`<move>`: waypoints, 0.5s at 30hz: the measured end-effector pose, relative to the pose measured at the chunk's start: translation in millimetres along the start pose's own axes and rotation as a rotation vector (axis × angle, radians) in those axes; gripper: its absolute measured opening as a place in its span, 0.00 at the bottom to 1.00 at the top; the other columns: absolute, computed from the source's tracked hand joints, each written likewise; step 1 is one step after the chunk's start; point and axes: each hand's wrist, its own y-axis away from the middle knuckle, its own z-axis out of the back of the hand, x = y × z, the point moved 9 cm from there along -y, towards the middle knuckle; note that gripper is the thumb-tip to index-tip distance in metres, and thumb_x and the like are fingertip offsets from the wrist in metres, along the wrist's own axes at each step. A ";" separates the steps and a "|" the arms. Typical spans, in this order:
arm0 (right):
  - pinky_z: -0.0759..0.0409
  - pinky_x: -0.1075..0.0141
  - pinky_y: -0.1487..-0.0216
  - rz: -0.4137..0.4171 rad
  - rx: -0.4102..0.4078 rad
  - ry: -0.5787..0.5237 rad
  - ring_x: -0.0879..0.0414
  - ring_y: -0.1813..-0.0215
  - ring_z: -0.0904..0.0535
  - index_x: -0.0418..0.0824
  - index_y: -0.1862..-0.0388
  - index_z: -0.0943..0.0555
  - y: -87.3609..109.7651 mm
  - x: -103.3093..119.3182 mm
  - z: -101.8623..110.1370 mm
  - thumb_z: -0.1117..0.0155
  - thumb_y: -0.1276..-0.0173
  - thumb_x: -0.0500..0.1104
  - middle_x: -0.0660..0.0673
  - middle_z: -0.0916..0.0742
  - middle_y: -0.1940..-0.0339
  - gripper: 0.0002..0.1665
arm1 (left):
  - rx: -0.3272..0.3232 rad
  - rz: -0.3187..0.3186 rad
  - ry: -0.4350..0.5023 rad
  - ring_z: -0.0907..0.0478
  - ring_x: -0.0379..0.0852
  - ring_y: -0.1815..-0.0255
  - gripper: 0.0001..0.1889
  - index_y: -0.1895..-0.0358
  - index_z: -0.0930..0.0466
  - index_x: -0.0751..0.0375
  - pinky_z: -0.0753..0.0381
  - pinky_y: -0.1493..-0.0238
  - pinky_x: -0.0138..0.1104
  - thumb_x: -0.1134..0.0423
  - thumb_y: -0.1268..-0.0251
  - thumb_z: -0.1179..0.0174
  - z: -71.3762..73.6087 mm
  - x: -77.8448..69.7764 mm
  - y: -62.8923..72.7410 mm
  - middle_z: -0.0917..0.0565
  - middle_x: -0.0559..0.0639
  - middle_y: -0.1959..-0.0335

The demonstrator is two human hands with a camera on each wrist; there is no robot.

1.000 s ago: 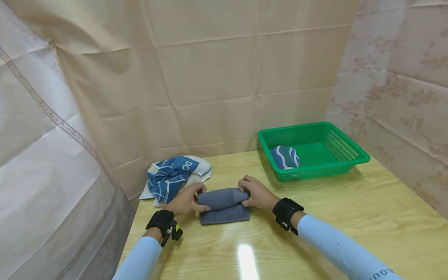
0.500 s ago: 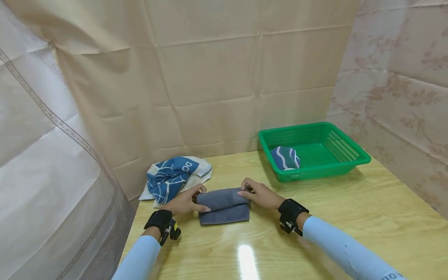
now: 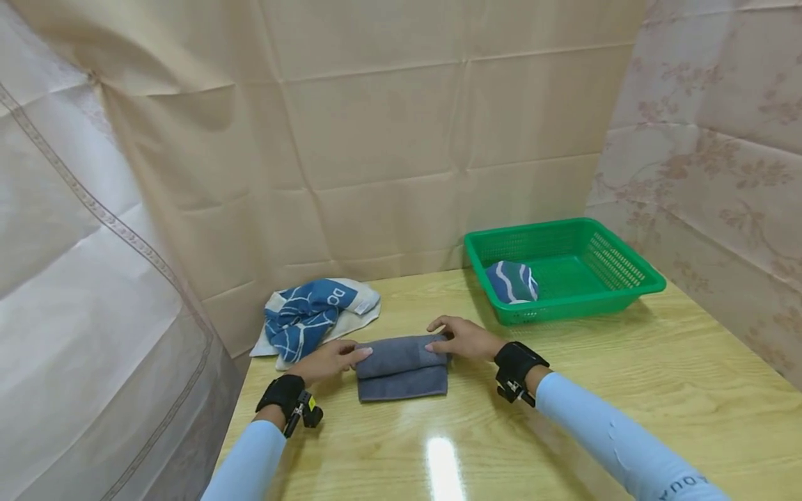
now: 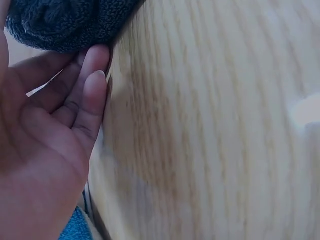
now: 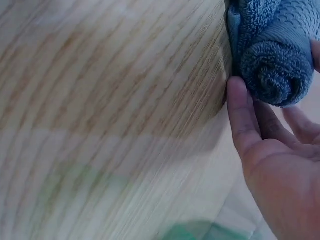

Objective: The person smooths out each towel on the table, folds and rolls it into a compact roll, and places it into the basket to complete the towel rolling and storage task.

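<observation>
A grey towel [image 3: 402,358] lies on the table, its far part rolled up and a flat strip spread toward the near side. At its left end my left hand [image 3: 327,360] holds the roll, thumb on top and fingers at the far side. My right hand [image 3: 468,339] grips the other end, thumb on the upper face, index finger lifted a little behind. Seen from the left wrist, fingertips [image 4: 95,60] press against the underside of the towel's end [image 4: 65,22]. The spiral end of the towel [image 5: 277,75] shows in the right wrist view, with fingertips beneath it.
A blue and white towel [image 3: 307,316] lies crumpled at the back left of the wooden table [image 3: 376,452]. At the back right stands a green plastic basket [image 3: 576,306] holding a striped blue and green folded cloth [image 3: 512,282]. Fabric curtains [image 3: 376,139] enclose the table.
My left thumb has moved from the near side up onto the top of the roll. My right fingers have loosened and shifted at their end; the towel has stayed nearly in place.
</observation>
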 end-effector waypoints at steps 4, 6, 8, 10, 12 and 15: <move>0.21 0.54 0.46 -0.028 0.029 0.018 0.49 0.43 0.20 0.37 0.35 0.20 0.4 -4.5 -1.2 0.30 0.28 0.54 0.44 0.15 0.44 0.30 | 0.007 -0.020 -0.065 0.25 0.49 0.59 0.25 0.49 0.19 0.52 0.26 0.57 0.44 0.34 0.26 0.45 0.6 -5.2 1.0 0.21 0.51 0.58; 0.22 0.56 0.47 -0.030 0.038 0.022 0.51 0.47 0.21 0.38 0.37 0.19 1.9 -5.3 -2.4 0.30 0.28 0.54 0.47 0.14 0.48 0.29 | 0.014 -0.039 -0.079 0.27 0.49 0.59 0.25 0.43 0.20 0.52 0.28 0.58 0.44 0.36 0.26 0.43 -0.6 -9.1 2.7 0.22 0.51 0.57; 0.23 0.59 0.51 -0.014 0.034 0.038 0.54 0.52 0.22 0.39 0.41 0.17 3.7 -4.1 -3.7 0.28 0.30 0.54 0.49 0.14 0.53 0.27 | 0.023 -0.066 -0.088 0.28 0.48 0.60 0.25 0.39 0.22 0.52 0.30 0.60 0.43 0.38 0.26 0.41 -2.5 -14.3 5.0 0.24 0.51 0.57; 0.25 0.61 0.55 0.022 0.016 0.070 0.54 0.57 0.24 0.41 0.45 0.17 5.9 0.2 -4.5 0.26 0.32 0.54 0.51 0.16 0.58 0.24 | 0.031 -0.096 -0.083 0.29 0.48 0.61 0.25 0.37 0.24 0.51 0.30 0.61 0.42 0.41 0.27 0.39 -4.3 -18.9 7.0 0.24 0.51 0.59; 0.27 0.63 0.59 0.079 -0.017 0.116 0.55 0.61 0.26 0.42 0.50 0.18 7.7 6.4 -5.1 0.24 0.34 0.54 0.52 0.18 0.62 0.22 | 0.034 -0.133 -0.083 0.29 0.47 0.63 0.23 0.39 0.26 0.50 0.30 0.61 0.42 0.43 0.28 0.36 -5.7 -23.4 8.3 0.24 0.51 0.60; 0.29 0.64 0.61 0.176 -0.083 0.197 0.56 0.63 0.28 0.45 0.57 0.21 10.4 18.4 -5.9 0.20 0.39 0.51 0.53 0.21 0.64 0.20 | 0.013 -0.188 -0.060 0.28 0.46 0.61 0.21 0.43 0.29 0.49 0.27 0.58 0.41 0.47 0.31 0.32 -4.7 -29.3 9.7 0.24 0.50 0.57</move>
